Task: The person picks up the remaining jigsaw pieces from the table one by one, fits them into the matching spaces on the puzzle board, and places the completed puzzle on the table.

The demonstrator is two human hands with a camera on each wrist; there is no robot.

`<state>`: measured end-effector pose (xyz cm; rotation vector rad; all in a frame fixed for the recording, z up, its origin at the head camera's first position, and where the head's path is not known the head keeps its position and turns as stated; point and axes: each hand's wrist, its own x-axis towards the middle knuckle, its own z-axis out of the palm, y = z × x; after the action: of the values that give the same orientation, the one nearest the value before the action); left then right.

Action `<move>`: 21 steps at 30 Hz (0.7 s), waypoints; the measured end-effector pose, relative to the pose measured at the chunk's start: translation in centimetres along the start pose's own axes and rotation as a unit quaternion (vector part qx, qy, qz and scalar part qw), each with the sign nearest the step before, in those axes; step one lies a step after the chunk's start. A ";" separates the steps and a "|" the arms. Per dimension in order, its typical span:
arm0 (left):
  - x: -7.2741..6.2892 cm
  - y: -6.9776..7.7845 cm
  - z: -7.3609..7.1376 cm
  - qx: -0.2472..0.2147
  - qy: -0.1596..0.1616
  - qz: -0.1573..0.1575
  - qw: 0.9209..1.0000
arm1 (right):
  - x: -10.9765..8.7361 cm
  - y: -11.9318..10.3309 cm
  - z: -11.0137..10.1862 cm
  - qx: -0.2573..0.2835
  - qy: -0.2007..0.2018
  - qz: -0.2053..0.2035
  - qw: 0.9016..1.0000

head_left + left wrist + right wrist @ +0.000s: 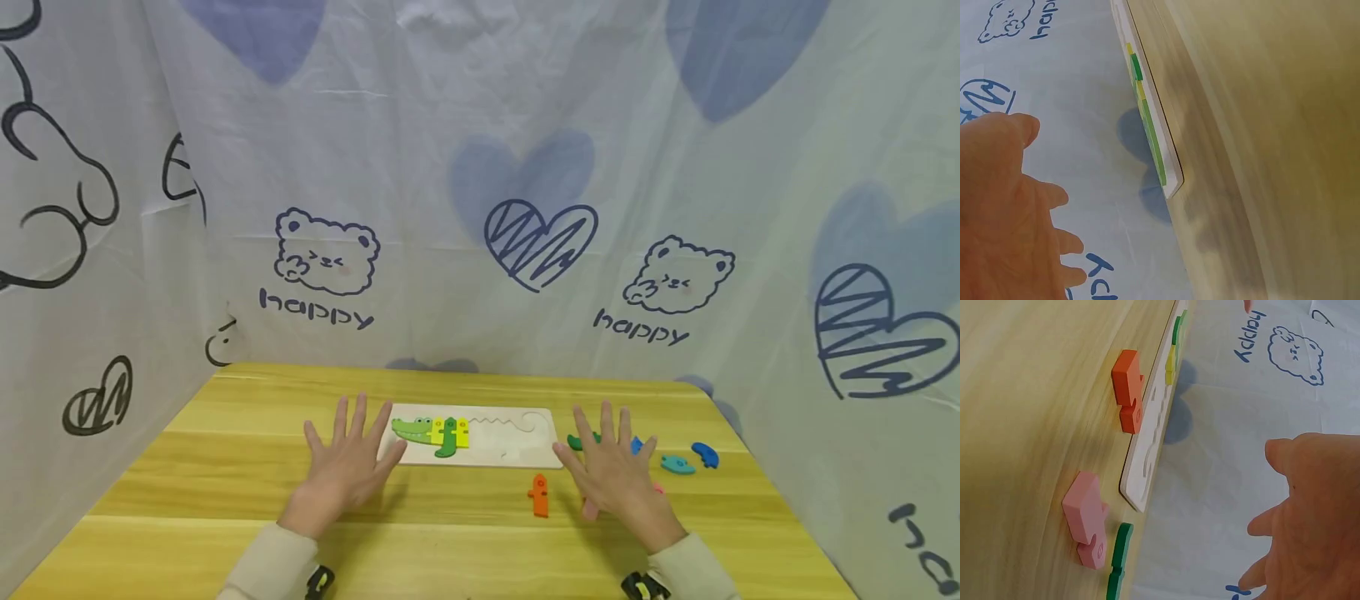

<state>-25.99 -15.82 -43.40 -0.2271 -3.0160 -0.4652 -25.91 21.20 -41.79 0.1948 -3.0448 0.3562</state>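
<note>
A white puzzle board (510, 450) lies on the wooden table, bearing a green crocodile head (412, 430), yellow body pieces (462, 433) and a dark green leg piece (448, 439) at its left part. My left hand (341, 467) hovers by the board's left end, fingers spread, holding nothing. Spread likewise, my right hand (617, 471) is held above the table past the board's right end, over loose pieces. An orange piece (539, 496) lies in front of the board. Partly hidden under the right hand are a pink piece (1087, 512) and a green piece (1120, 553).
To the right of the right hand lie a teal piece (678, 465) and a dark blue piece (705, 455). Another blue piece (637, 446) shows between the right fingers. A printed white curtain (435, 317) hangs behind the table (450, 558) and along its sides.
</note>
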 end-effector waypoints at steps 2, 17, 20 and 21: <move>0.2 -0.1 0.1 -0.001 0.000 0.002 1.000 | 0.0 0.0 0.0 -0.006 -0.003 -0.001 1.000; 4.1 -1.9 1.0 0.052 -0.065 0.034 0.996 | -0.1 0.0 0.3 0.002 -0.019 -0.022 1.000; 4.9 -2.3 1.2 0.069 -0.080 0.040 0.994 | -0.1 0.0 0.3 0.004 -0.019 -0.025 1.000; 5.2 -2.5 1.3 0.073 -0.081 0.041 0.993 | -0.1 0.0 0.4 0.003 -0.019 -0.026 0.999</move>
<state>-31.61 -17.03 -44.84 -0.3949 -3.1632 -0.2292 -25.85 21.12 -42.13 0.2826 -3.0699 0.3624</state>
